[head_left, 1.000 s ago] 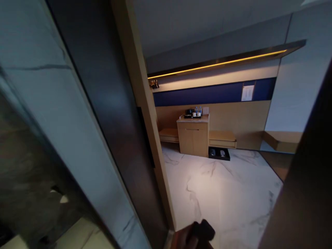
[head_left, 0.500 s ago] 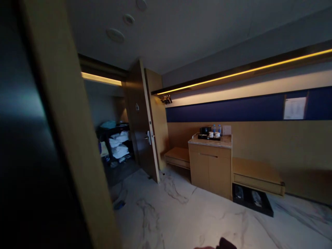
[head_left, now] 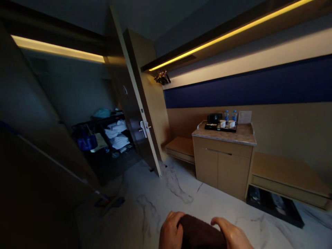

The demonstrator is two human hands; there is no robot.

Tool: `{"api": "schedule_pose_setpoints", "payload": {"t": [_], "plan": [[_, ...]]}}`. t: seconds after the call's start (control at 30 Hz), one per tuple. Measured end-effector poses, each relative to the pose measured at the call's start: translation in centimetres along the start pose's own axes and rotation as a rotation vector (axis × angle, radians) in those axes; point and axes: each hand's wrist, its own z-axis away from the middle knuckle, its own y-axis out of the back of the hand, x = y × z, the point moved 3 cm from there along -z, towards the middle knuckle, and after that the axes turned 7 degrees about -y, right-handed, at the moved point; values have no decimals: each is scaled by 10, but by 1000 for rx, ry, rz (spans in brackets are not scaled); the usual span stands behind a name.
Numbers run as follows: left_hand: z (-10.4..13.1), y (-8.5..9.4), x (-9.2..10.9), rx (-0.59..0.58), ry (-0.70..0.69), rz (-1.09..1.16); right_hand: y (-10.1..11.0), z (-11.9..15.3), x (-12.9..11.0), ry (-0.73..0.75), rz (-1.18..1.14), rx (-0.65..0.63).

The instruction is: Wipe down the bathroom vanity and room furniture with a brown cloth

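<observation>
At the bottom edge of the head view, both my hands hold a dark brown folded cloth (head_left: 201, 233). My left hand (head_left: 171, 231) grips its left side, with the fingers curled over the edge. My right hand (head_left: 231, 233) is closed on its right side, the thumb lying near the top corner. The lower part of the cloth and both wrists run out of the picture. Beneath the hands lies the pale marble-patterned floor.
A door (head_left: 140, 114) stands open onto a dark corridor with a cart of white linens (head_left: 118, 135). A flat mop (head_left: 110, 202) leans at the left. Ahead stands a cabinet (head_left: 220, 162) with a tray of cups (head_left: 220, 128); a low bench (head_left: 287, 173) is at the right.
The view has moved forward past the door frame on the left, nearer the cabinet. My hands and the brown cloth have risen further into view at the bottom.
</observation>
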Motion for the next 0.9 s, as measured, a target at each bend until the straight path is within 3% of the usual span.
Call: {"api": "schedule_pose_setpoints", "payload": {"t": [0.1, 0.17, 0.37, 0.5, 0.57, 0.63, 0.7, 0.77, 0.83, 0.9], "plan": [[-88, 1, -11, -49, -85, -132, 6, -71, 27, 7, 323, 142], [-143, 3, -20, -64, -98, -185, 16, -110, 46, -24, 414, 200], [-289, 5, -65, -43, -130, -200, 75, -208, 93, -176, 293, 172], [-405, 3, -81, 72, -113, -148, 138, -302, 103, -146, 94, 179], [-480, 1, -71, 154, -145, -151, 181, -359, 104, -102, -10, 217], [-563, -6, -50, 231, -201, -155, 233, -417, 106, -69, -74, 314], [-648, -21, -24, 284, -272, -100, 290, -470, 111, -54, -89, 453], [-725, -48, -5, 284, -367, 23, 344, -514, 125, -41, -53, 611], [-786, -86, -1, 220, -447, 145, 391, -546, 154, -59, 6, 760], [-826, -135, -15, 96, -492, 160, 425, -564, 197, -141, 85, 889]]}}
